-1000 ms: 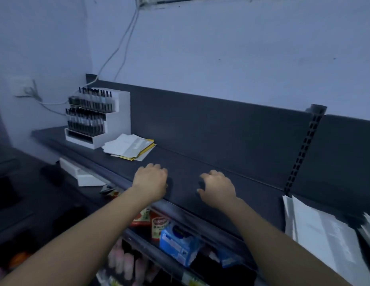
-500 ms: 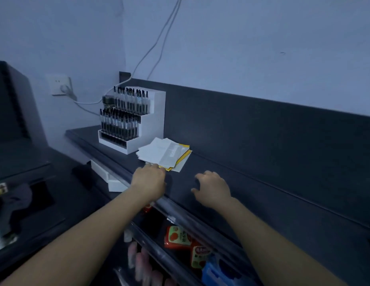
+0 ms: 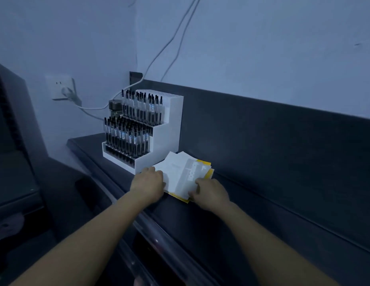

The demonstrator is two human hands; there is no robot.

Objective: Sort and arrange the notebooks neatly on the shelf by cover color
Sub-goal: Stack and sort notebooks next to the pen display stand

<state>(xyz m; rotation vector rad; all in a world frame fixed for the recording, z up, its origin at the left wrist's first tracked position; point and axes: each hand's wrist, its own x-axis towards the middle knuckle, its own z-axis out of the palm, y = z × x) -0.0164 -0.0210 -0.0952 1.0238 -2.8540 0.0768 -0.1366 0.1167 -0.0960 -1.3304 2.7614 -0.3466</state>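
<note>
A loose pile of thin notebooks (image 3: 183,174) lies flat on the dark shelf (image 3: 252,205), white and grey covers on top and yellow ones showing at the right and front edges. My left hand (image 3: 148,183) rests on the pile's left front corner, fingers curled over its edge. On the pile's front right corner sits my right hand (image 3: 211,193), with the fingers pressing on the top grey-and-white cover. Both hands touch the pile, and it still lies on the shelf.
A white stepped display stand (image 3: 157,133) filled with black pens stands just left of and behind the pile, a dark jar (image 3: 114,107) behind it. Cables run up the wall to a socket (image 3: 61,88). The shelf's front rail (image 3: 159,234) runs diagonally below my arms.
My view has swung left along the shelf. Both hands slid from the bare shelf surface to the notebook pile and now rest on its front corners.
</note>
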